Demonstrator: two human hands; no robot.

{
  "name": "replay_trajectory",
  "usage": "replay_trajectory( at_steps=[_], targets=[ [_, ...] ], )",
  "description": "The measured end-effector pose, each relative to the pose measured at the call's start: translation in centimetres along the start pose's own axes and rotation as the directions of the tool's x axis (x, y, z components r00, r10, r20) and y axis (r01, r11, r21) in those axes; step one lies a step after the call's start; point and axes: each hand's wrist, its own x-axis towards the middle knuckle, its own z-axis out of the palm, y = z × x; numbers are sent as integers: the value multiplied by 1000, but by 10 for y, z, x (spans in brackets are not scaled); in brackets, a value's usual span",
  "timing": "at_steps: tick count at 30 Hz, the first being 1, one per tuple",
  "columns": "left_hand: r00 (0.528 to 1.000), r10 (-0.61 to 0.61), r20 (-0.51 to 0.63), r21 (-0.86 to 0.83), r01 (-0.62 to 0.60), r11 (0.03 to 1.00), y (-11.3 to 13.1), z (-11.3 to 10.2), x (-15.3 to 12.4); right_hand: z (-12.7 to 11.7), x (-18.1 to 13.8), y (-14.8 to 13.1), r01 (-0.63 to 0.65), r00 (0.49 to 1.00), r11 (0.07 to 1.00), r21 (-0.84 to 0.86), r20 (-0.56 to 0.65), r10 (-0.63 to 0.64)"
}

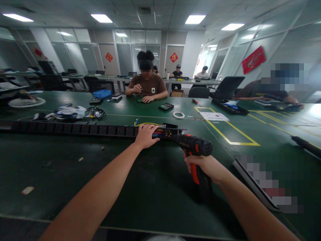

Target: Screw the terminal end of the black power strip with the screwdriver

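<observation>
A long black power strip (75, 129) lies across the green table (62, 167), with its right end opened and coloured wires (156, 134) showing. My left hand (145, 135) rests on that open end with fingers curled over it, pressing it down. My right hand (205, 164) grips the handle of a black and orange electric screwdriver (194, 147). The screwdriver's tip points left into the open end of the strip, next to my left fingers.
Across the table a person in a brown shirt (147, 85) works with small parts. A roll of white tape (178, 114), a black meter (166, 106), a blue bin (102, 93) and a cable pile (72, 112) lie beyond the strip. Yellow floor-tape lines (225, 134) mark the right side.
</observation>
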Motion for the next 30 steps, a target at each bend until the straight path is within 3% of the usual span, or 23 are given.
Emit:
replay_trajectory(
  at_steps=[30],
  targets=[
    [1000, -4, 2, 3, 3, 1000, 0, 0, -1, -3, 2, 3, 10, 999, 999, -42, 31, -8]
  ],
)
